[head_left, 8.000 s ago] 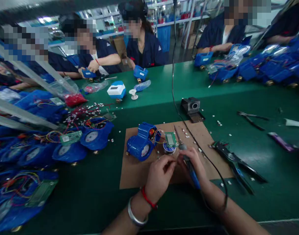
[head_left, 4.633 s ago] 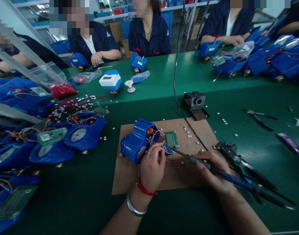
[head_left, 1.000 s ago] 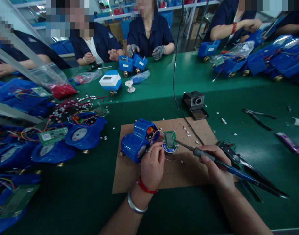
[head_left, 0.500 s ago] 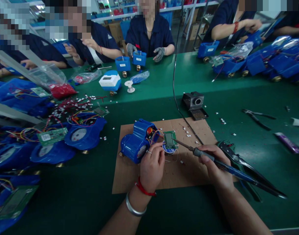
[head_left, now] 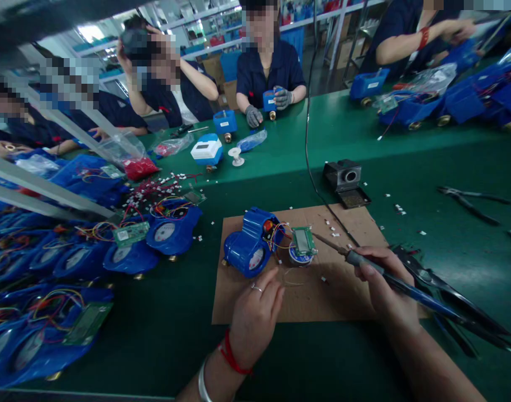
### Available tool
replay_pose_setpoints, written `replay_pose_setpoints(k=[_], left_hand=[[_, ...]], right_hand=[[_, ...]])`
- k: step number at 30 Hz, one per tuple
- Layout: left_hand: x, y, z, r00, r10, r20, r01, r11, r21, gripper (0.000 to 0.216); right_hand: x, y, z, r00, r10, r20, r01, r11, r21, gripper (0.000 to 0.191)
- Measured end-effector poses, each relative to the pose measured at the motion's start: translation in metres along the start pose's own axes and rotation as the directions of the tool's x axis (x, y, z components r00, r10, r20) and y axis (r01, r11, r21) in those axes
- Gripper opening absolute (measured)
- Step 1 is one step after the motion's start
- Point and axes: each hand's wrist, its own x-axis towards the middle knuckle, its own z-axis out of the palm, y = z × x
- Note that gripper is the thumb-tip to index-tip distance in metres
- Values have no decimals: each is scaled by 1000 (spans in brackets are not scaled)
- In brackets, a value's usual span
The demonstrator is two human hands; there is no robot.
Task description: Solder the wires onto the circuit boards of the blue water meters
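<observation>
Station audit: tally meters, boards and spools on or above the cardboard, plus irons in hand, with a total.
Meter: 1
Board: 1
Spool: 1
Iron, in the right hand: 1
Total: 4

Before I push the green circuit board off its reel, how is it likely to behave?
The green circuit board looks thin and flat, so it is probably light and stiff. Perched on the small round reel, it may tip or slide. Colored wires seem to link it to the blue meter, so they could tug back.
</observation>
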Motion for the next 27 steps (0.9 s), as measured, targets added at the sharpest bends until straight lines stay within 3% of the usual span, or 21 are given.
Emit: replay_pose_setpoints(k=[5,11,16,21,27], left_hand=[[19,-12,18,979,30,203,-82,964,252,46],[38,-6,27,957,16,291,-91,965,247,37],[10,-6,11,968,59,245,-98,984,150,42],[-23,3,-25,984,66,168,-62,998,-31,37],[-14,7,-52,993,122,6,-111,921,-374,24]], right_hand=[[0,2,0,1000,10,6,-10,999,32,23],[1,4,-3,999,29,20,-31,996,79,23],[-1,3,-4,999,32,19,-33,996,78,25],[-2,6,-4,998,53,18,-55,993,105,25],[3,3,-2,997,71,-41,-66,991,116,28]])
